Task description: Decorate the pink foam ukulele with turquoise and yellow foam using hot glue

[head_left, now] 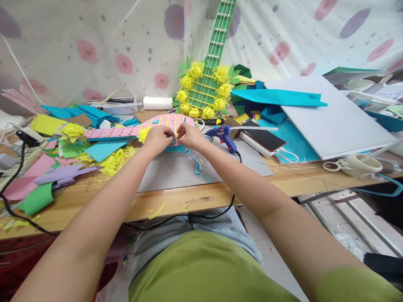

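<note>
A pink paper guitar [112, 132] with blue sides lies across the work mat, its neck to the left. Yellow strips cross its body, and a yellow paper flower [143, 134] sits beside my left hand. Both hands are at the near edge of the body, fingertips bent close together. My left hand [158, 139] has its thumb and fingers pinched; whatever is between them is too small to name. My right hand [189, 135] is pinched too, just right of it, its contents hidden. A blue glue gun [223, 135] lies right of my right hand, a white glue stick out of its back.
A green paper guitar [213, 55] ringed with yellow flowers leans upright behind. Yellow paper shreds [116, 162] and coloured sheets lie left. A phone [263, 136], a white board [335, 117] and a cup [361, 165] are on the right. A black cord [205, 217] hangs along the front edge.
</note>
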The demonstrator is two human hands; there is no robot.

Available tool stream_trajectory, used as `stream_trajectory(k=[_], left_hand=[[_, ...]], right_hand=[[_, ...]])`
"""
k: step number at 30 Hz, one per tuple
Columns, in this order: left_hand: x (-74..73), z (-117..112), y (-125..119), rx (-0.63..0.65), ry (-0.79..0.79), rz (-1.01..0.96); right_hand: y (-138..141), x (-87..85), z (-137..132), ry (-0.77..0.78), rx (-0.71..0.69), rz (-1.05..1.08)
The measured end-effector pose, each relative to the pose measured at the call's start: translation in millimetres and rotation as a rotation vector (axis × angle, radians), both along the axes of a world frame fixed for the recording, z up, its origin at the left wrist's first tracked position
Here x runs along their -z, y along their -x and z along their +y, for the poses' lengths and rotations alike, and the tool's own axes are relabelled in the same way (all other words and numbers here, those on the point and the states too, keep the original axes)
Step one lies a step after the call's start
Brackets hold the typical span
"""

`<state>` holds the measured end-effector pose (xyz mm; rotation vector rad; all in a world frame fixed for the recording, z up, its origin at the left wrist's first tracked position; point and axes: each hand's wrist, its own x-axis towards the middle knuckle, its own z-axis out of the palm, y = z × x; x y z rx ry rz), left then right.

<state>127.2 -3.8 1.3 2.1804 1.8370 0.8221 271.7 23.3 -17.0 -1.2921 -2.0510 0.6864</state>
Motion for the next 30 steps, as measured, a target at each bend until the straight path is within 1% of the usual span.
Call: stream_trajectory(k=[5, 13, 15, 17, 20, 22, 24, 26, 30], left_hand=[[-1.3, -0.8, -0.3, 0.001, -0.008, -0.022], [-6.9, -3.9, 1.0, -0.088, -0.161, -0.119], [-8.0, -2.9, 3.2, -0.115, -0.212, -0.157], [-8.2, -2.2, 5.3, -0.139, -0.261, -0.203], [-5.8, -4.1, 4.6, -0.146, -0.290, -0.263], [-2.5, -7.3, 0.6, -0.124, -0.285, -0.286], [1.6, -11.4, -4.8, -0.097, -0.280, -0.294], [5.8, -15.5, -10.0, -0.079, -0.288, -0.294], [15.9, -24.7, -17.2, -0.071, -0.360, -0.239]], right_hand=[[2.7, 2.2, 2.7, -0.019, -0.010, 0.015], [-1.7, 4.6, 6.3, 0.102, -0.010, 0.179], [-7.9, 4.5, 8.5, 0.076, 0.008, 0.209], [-17.7, 4.5, 9.3, 0.019, 0.057, 0.214], [-34.0, 6.3, 4.4, -0.068, 0.176, 0.147], [-41.3, 9.0, -2.2, -0.116, 0.223, 0.068], [-43.9, 12.7, -9.0, -0.157, 0.218, -0.013], [-43.4, 16.4, -13.8, -0.186, 0.176, -0.093], [-41.5, 21.6, -16.4, -0.196, 0.131, -0.225]])
